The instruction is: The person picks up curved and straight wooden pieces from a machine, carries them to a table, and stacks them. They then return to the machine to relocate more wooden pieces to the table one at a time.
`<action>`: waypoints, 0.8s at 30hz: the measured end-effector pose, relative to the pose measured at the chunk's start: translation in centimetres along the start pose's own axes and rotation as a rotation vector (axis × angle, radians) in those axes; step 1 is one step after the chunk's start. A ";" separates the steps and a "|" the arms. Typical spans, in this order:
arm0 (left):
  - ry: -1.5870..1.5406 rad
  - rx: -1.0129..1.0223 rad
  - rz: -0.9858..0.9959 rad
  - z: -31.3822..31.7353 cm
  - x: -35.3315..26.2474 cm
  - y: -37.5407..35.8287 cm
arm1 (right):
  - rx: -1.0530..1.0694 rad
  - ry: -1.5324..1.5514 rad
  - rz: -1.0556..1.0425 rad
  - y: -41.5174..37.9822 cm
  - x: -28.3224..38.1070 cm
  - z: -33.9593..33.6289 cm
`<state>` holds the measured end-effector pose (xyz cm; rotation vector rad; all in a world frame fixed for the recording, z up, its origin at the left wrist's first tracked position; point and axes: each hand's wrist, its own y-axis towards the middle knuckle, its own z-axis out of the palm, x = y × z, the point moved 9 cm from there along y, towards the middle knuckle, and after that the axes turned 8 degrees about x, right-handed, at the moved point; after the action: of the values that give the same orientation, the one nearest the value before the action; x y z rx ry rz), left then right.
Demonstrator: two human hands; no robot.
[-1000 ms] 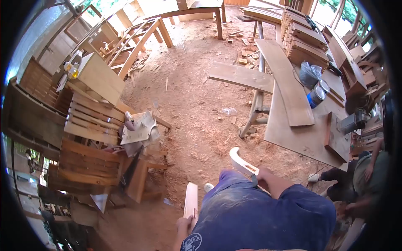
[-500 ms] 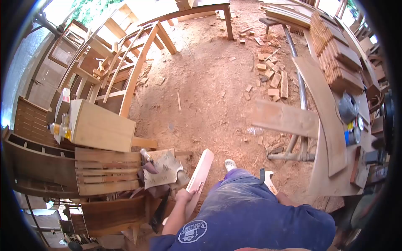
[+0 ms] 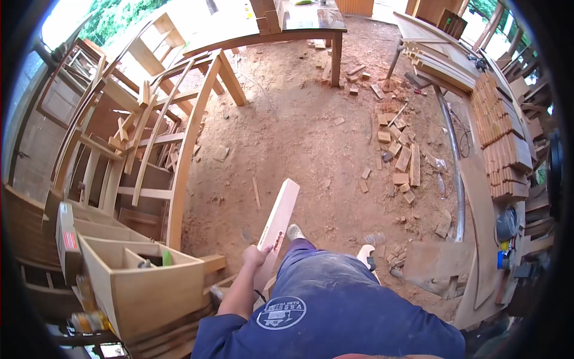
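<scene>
My left hand (image 3: 256,256) is closed around the edge of a long pale wooden plank (image 3: 283,206). A row of small dark holes or notches shows in the plank beside my fingers. The plank slants up and away in front of my left leg, its lower end hidden by my arm and shirt. On my right side, the curved tip of a pale wooden piece (image 3: 365,253) sticks out past my hip. My right hand is hidden behind my body, so its grip on that piece cannot be seen.
A wooden drawer box (image 3: 156,293) with dividers stands at left, near a slanted wooden frame (image 3: 192,143). Offcuts (image 3: 402,158) lie on the dirt floor at right, beside a metal pipe (image 3: 455,173) and stacked boards (image 3: 499,137). A table (image 3: 311,19) stands ahead.
I have walked forward: the drawer box and the boards at right have slid down the view, and the table is nearer. The plank stays in my left hand. My right forearm has gone from view.
</scene>
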<state>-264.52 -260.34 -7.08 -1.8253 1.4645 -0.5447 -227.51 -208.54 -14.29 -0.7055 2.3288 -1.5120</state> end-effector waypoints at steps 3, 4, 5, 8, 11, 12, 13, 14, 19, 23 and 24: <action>-0.058 -0.012 0.040 -7.8 -1.0 4.6 | -0.010 0.032 0.006 0.3 9.3 -3.1; -0.099 -0.048 0.043 -11.0 -1.7 4.7 | -0.013 0.045 0.005 0.6 12.0 -4.1; -0.131 -0.089 0.043 -14.0 -2.2 5.0 | -0.018 0.060 0.003 1.0 14.9 -5.3; -0.251 -0.135 0.089 -22.1 -2.9 9.8 | -0.046 0.095 -0.015 3.5 24.0 -9.3; -0.324 -0.179 0.105 -29.3 -4.2 14.5 | -0.101 0.113 -0.069 7.7 33.9 -14.5; -0.328 -0.208 0.122 -31.7 -4.8 16.5 | -0.126 0.123 -0.102 9.4 37.6 -16.7; -0.335 -0.242 0.140 -34.2 -5.5 18.4 | -0.133 0.119 -0.143 9.5 42.2 -20.4; -0.339 -0.276 0.154 -36.9 -6.2 20.1 | -0.140 0.115 -0.183 9.5 46.8 -24.2; -0.408 -0.282 0.061 -50.9 -10.0 26.8 | 0.013 0.329 -0.497 13.7 70.4 -40.4; -0.457 -0.368 0.081 -60.0 -11.2 30.8 | 0.231 0.601 -0.776 9.2 89.3 -52.9; -0.449 -0.363 0.073 -62.9 -12.3 30.9 | 0.356 0.694 -0.859 8.9 93.3 -54.9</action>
<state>-332.67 -268.48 11.92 -1.9916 1.3657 0.1780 -334.61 -213.17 3.53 -1.3449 2.1285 -2.8355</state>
